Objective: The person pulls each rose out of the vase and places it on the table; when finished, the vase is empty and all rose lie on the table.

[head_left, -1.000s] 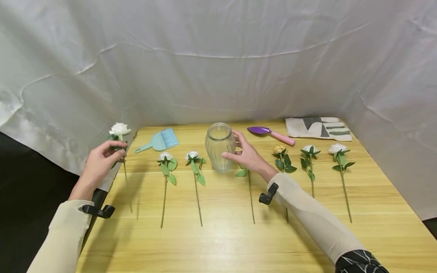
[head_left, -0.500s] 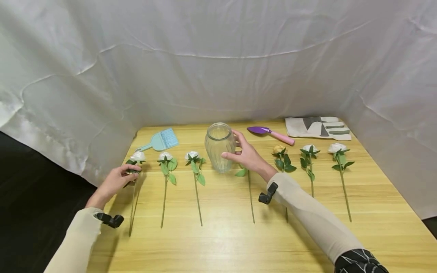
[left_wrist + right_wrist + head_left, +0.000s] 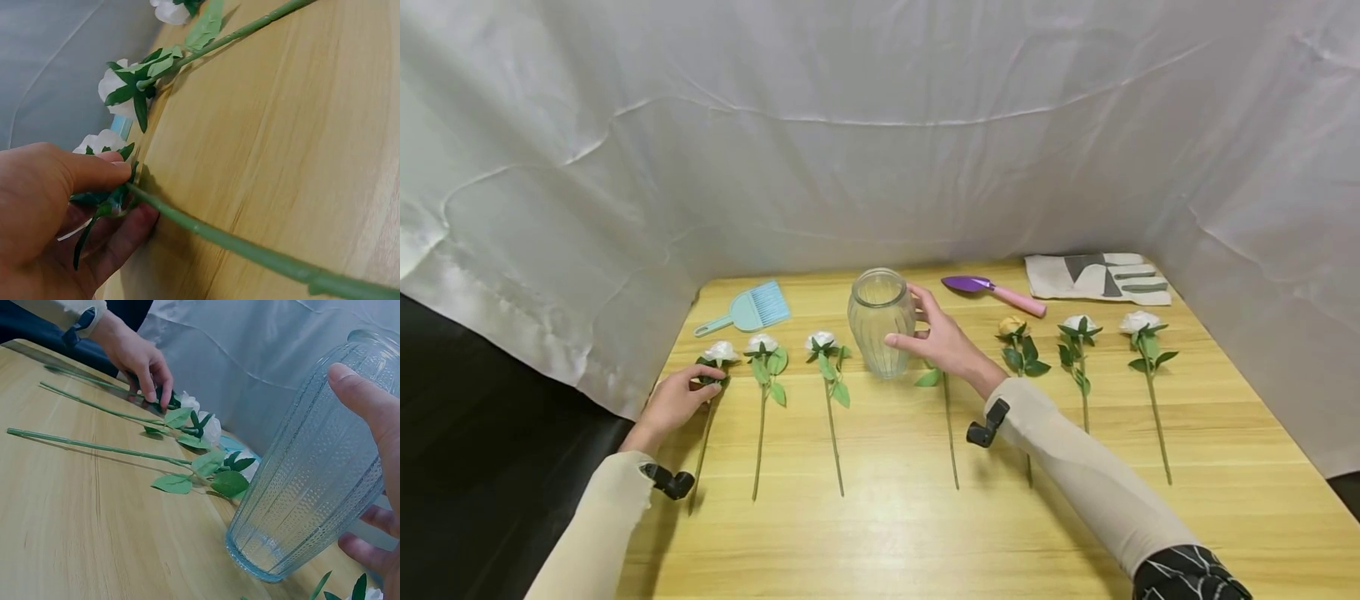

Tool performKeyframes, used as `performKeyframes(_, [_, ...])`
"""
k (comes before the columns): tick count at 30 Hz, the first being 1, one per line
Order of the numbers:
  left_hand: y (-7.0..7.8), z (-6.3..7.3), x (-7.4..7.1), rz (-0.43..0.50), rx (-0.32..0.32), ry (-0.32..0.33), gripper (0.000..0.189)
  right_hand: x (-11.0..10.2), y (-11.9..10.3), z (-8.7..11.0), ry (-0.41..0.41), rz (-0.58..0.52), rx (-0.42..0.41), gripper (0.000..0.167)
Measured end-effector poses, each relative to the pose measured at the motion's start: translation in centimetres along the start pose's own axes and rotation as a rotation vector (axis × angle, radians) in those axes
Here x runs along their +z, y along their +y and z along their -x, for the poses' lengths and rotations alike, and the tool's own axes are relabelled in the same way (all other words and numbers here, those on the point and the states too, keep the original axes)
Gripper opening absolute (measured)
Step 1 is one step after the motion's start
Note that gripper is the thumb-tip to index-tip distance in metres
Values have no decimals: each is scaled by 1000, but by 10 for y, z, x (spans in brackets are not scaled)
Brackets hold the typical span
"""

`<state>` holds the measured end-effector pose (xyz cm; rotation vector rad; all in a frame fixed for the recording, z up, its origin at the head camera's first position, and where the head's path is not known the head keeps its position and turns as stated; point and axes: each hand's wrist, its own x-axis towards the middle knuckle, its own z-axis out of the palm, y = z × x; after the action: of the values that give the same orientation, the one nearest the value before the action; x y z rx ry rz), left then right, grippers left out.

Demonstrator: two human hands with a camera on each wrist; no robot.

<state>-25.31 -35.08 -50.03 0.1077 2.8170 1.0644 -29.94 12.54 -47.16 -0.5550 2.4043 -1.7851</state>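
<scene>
Far left on the table, my left hand [image 3: 679, 402] pinches a white rose [image 3: 721, 352] between thumb and fingers, just under its bloom. In the left wrist view the green stem [image 3: 250, 249] runs from my fingertips toward the lower right, low over the wood. My right hand [image 3: 949, 340] holds a clear ribbed glass vase [image 3: 880, 335] from its right side, thumb on the front. Nothing stands in the vase. Two more white roses [image 3: 763, 343] lie between my left hand and the vase. Right of the vase lies a stem [image 3: 950, 425] whose bloom my right hand hides.
A yellow rose [image 3: 1012, 326] and two white roses [image 3: 1141, 323] lie on the right, stems toward me. Along the back are a light blue brush [image 3: 762, 307], a trowel with purple blade [image 3: 967, 284] and pink handle, and a work glove [image 3: 1093, 277]. Grey cloth [image 3: 880, 192] hangs behind.
My left hand has brought the white rose down and to the right, from upright at the table's left edge to lying beside the other white roses. My right hand and the vase have stayed put.
</scene>
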Motion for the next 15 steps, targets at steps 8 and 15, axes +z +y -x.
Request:
performKeyframes(8, [2, -1, -3, -92, 6, 69, 29, 1, -3, -1, -15, -2, -5, 97])
performKeyframes(15, [14, 3, -7, -52, 16, 165, 29, -15, -3, 2, -34, 26, 0, 83])
